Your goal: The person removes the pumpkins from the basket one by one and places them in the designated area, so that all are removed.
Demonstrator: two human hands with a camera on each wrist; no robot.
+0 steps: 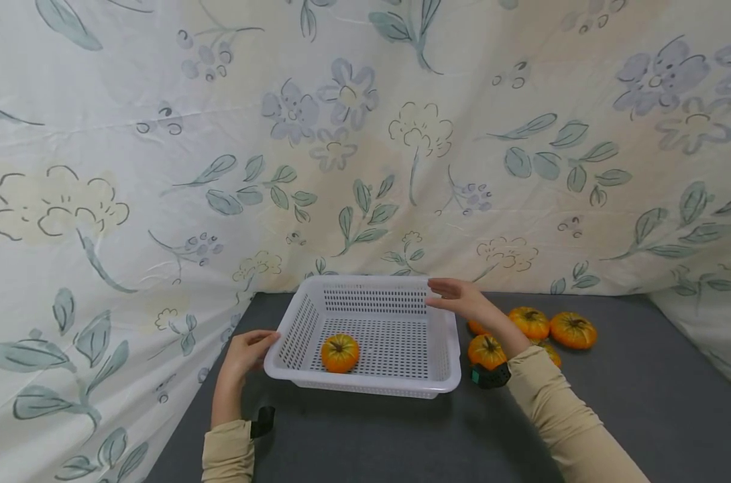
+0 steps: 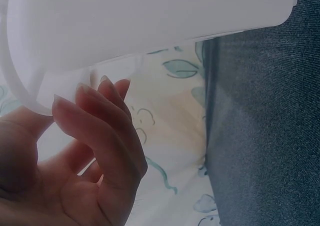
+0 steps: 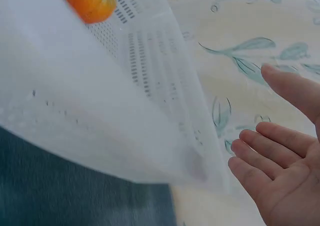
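Note:
A white perforated plastic basket is above the dark table, a shadow under its front side. Inside it, toward the left, lies one orange pumpkin-like fruit with a dark stem. My left hand pinches the basket's left rim, the thumb on one side and the bent fingers on the other, as the left wrist view shows. At the back right corner is my right hand, its fingers extended. In the right wrist view this hand appears apart from the basket wall and holds nothing.
Several more orange fruits lie on the dark tabletop right of the basket, some partly hidden behind the right forearm. A floral cloth hangs behind the table and along its left side. Each wrist bears a black device.

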